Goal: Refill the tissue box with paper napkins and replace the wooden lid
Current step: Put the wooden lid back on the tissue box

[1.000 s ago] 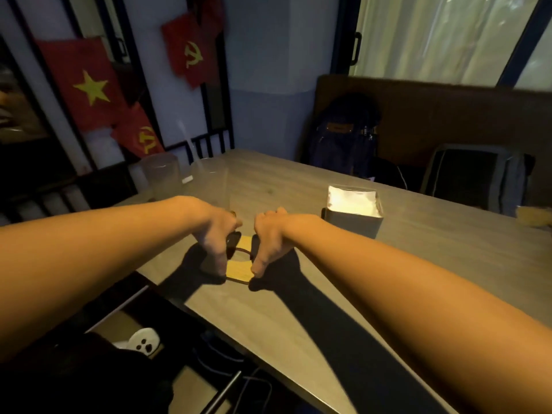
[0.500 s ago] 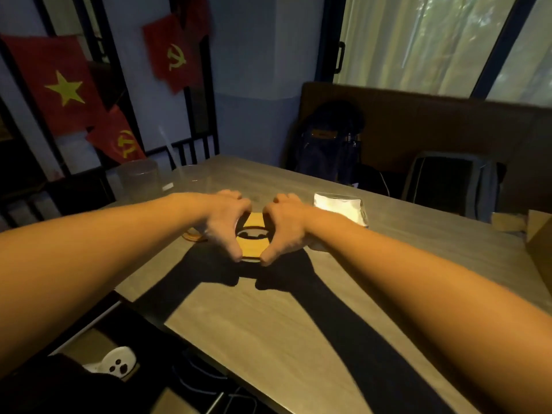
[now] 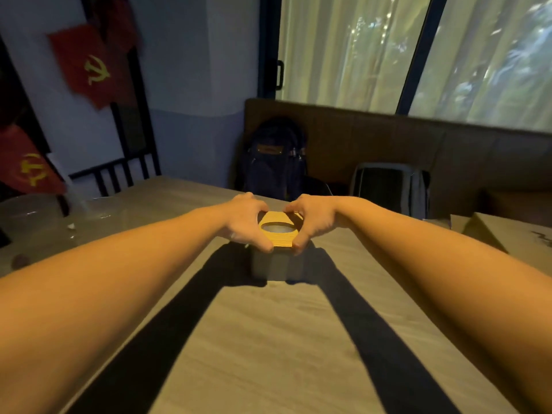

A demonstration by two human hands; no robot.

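Hands were both on the wooden lid [image 3: 276,218]: my left hand [image 3: 245,222] gripped its left edge and my right hand [image 3: 313,218] its right edge, fingers curled over the far side and thumbs pinching the near corners. The lid lay between my palms on top of the tissue box [image 3: 274,267], which stood on the tabletop [image 3: 268,339] directly under my hands. Through the oval slot between my thumbs and fingers I saw something pale, which I took for the paper napkins [image 3: 277,229]; how high the stack sat I could not tell. Nor could I tell whether the lid was fully seated or only resting on the rim, since my fingers hid both side edges.

I judged this to be the closing step, and the risks were small but real. If one hand pressed harder than the other, the lid could tip and jam crooked in the rim. If the stack stood proud, pushing down could crumple the top napkins or leave the lid sprung up. The box looked light, so a sideways shove from either hand could slide it across the tabletop. A dark backpack [image 3: 273,162] stood well beyond my fingertips, out of the way of all this
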